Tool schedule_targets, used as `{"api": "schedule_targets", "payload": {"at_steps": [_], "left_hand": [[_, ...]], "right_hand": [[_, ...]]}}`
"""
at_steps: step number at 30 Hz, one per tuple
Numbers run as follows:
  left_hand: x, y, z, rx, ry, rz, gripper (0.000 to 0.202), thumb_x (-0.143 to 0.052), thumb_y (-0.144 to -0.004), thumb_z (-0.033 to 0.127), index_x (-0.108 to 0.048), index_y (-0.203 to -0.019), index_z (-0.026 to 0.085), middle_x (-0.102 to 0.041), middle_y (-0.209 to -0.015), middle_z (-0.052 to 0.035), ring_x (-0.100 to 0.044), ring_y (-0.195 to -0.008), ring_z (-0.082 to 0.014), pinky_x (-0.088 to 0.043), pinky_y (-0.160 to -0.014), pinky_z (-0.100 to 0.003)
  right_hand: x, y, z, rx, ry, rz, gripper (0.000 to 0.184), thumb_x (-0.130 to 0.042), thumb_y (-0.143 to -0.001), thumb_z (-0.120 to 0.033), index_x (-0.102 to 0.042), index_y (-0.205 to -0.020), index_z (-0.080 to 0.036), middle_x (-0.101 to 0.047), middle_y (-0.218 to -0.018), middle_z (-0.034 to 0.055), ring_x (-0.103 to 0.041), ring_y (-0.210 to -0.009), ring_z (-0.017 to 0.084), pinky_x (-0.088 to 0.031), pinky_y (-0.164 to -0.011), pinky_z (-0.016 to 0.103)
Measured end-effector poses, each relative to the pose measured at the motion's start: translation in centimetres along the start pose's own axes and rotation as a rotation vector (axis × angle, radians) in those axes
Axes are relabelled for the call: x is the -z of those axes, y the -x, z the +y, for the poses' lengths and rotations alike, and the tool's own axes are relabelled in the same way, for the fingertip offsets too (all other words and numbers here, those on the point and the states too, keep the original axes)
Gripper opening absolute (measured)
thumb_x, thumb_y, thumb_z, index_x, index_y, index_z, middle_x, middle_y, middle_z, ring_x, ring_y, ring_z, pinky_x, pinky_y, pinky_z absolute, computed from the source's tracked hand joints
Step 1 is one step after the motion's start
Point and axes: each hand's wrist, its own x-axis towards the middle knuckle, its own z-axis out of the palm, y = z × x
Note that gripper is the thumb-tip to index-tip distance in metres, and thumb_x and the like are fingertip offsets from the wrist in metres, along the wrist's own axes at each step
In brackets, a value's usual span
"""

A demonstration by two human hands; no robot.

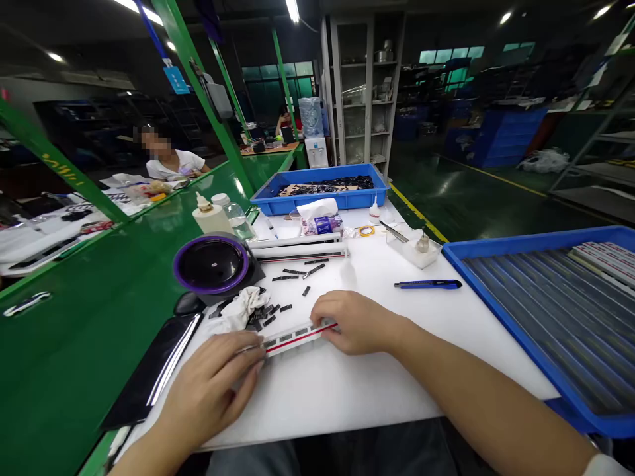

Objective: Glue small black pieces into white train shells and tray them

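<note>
- Left hand (211,380) and right hand (354,320) pinch opposite ends of the white strip (295,338), at the desk's (377,390) near middle.
- Steadying it seems the step; the next move probably calls for a level grip.

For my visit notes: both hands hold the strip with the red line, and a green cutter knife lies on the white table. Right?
Not quite: the cutter knife on the white table is blue, as the head view shows. The left hand and the right hand hold the red-lined strip.
</note>
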Motion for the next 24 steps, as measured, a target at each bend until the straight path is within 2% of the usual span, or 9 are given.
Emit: {"api": "schedule_targets", "payload": {"at_steps": [2, 3, 6, 9, 12, 14, 19, 21, 24], "left_hand": [[0.0, -2.7, -0.6, 0.069, -0.058, 0.010, 0.015, -0.055, -0.090, 0.020, -0.067, -0.099, 0.023, -0.071, -0.104, -0.0053, -0.066, -0.098, -0.0216, -0.053, -0.088, -0.036], [-0.3, -4.2, -1.1, 0.142, -0.095, -0.034, 0.017, -0.051, -0.093, 0.024, -0.067, -0.099, 0.022, -0.071, -0.104, -0.0058, -0.066, -0.097, -0.0218, -0.053, -0.087, -0.036], [-1.9, -8.8, -2.9, 0.316, -0.194, -0.347, 0.028, -0.043, -0.094, 0.025, -0.070, -0.101, 0.021, -0.071, -0.109, -0.0070, -0.066, -0.099, -0.0231, -0.053, -0.082, -0.035], [-4.2, -11.5, -4.7, 0.297, -0.221, -0.462, 0.028, -0.046, -0.089, 0.018, -0.073, -0.093, 0.021, -0.073, -0.100, -0.0088, -0.065, -0.102, -0.0260, -0.050, -0.088, -0.036], [-6.1, -12.2, -5.6, 0.310, -0.242, -0.526, 0.024, -0.049, -0.082, 0.014, -0.072, -0.083, 0.018, -0.073, -0.088, -0.0113, -0.068, -0.090, -0.0272, -0.051, -0.081, -0.036], [-6.8, -12.2, -5.8, 0.330, -0.246, -0.547, 0.023, -0.049, -0.080, 0.014, -0.072, -0.083, 0.017, -0.072, -0.085, -0.0119, -0.068, -0.084, -0.0266, -0.051, -0.076, -0.035], [-7.0, -12.4, -5.2, 0.396, -0.176, -0.492, 0.025, -0.046, -0.082, 0.015, -0.071, -0.089, 0.017, -0.072, -0.091, -0.0130, -0.068, -0.089, -0.0288, -0.051, -0.078, -0.036], [-6.4, -12.7, -4.4, 0.444, -0.117, -0.428, 0.026, -0.046, -0.083, 0.017, -0.069, -0.096, 0.018, -0.072, -0.097, -0.0117, -0.068, -0.091, -0.0276, -0.051, -0.078, -0.036], [-5.0, -12.8, -1.9, 0.525, 0.043, -0.324, 0.029, -0.045, -0.089, 0.027, -0.061, -0.112, 0.020, -0.072, -0.102, -0.0067, -0.068, -0.083, -0.0198, -0.053, -0.073, -0.030]], "right_hand": [[-0.1, 0.0, -0.2, -0.016, 0.003, -0.022, 0.025, -0.060, -0.078, -0.009, -0.064, -0.100, -0.019, -0.069, -0.102, 0.0062, -0.063, -0.099, 0.021, -0.050, -0.090, 0.034], [-0.2, 0.0, -0.3, -0.033, 0.003, -0.022, 0.030, -0.060, -0.079, -0.010, -0.064, -0.107, -0.019, -0.069, -0.109, 0.0074, -0.062, -0.104, 0.022, -0.049, -0.093, 0.035], [-0.2, 0.1, -0.4, -0.100, 0.004, -0.016, 0.042, -0.062, -0.083, -0.018, -0.059, -0.125, -0.017, -0.064, -0.126, 0.0104, -0.058, -0.118, 0.024, -0.047, -0.101, 0.038], [-0.1, 0.2, -0.1, -0.150, -0.012, -0.045, 0.044, -0.063, -0.084, -0.024, -0.060, -0.127, -0.019, -0.067, -0.123, 0.0088, -0.061, -0.115, 0.025, -0.048, -0.100, 0.039], [-0.1, 0.3, 0.1, -0.154, -0.035, -0.056, 0.052, -0.064, -0.082, -0.022, -0.056, -0.134, -0.021, -0.070, -0.116, 0.0064, -0.064, -0.109, 0.023, -0.050, -0.097, 0.038], [0.0, 0.3, 0.0, -0.141, -0.029, -0.063, 0.057, -0.065, -0.082, -0.024, -0.053, -0.138, -0.021, -0.070, -0.118, 0.0072, -0.063, -0.112, 0.024, -0.049, -0.098, 0.038], [0.4, 0.2, -0.3, -0.146, -0.035, -0.052, 0.055, -0.066, -0.086, -0.039, -0.055, -0.136, -0.018, -0.068, -0.122, 0.0103, -0.060, -0.115, 0.026, -0.047, -0.099, 0.041], [0.6, 0.0, -0.3, -0.229, -0.066, 0.037, 0.047, -0.064, -0.087, -0.039, -0.060, -0.129, -0.018, -0.070, -0.116, 0.0097, -0.062, -0.110, 0.026, -0.048, -0.096, 0.042], [0.8, -0.4, 0.1, -0.396, -0.242, 0.260, 0.038, -0.063, -0.087, -0.037, -0.062, -0.121, -0.020, -0.071, -0.096, 0.0051, -0.065, -0.090, 0.020, -0.051, -0.083, 0.037]]}}
